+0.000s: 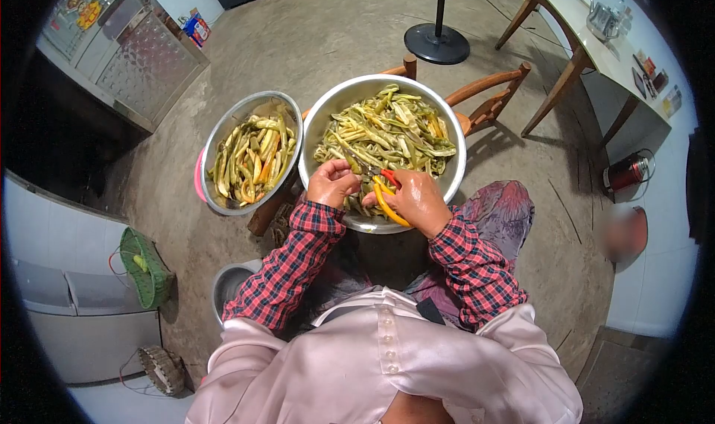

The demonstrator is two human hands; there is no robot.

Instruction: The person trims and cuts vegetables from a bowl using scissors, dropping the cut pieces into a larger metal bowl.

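Observation:
A wide metal basin (459,144) stands in front of me, heaped with yellow-green vegetable strips (395,126) and a few orange ones. Over its near side, my right hand (419,199) grips scissors (389,206) with yellow and red-orange handles; their dark blades point up and left. My left hand (331,184) is beside the blades with its fingers pinched around a yellow-green vegetable piece (344,150), which is partly hidden by the fingers. To the left, a second metal basin (211,144) holds longer yellow-green and orange vegetable pieces (255,159).
Wooden chair parts (488,100) show behind the large basin. A black round stand base (437,44) is on the concrete floor farther back. At the right stands a table (570,10) with a kettle (603,21). A green basket (145,267) and a grey bucket (231,282) are at the left.

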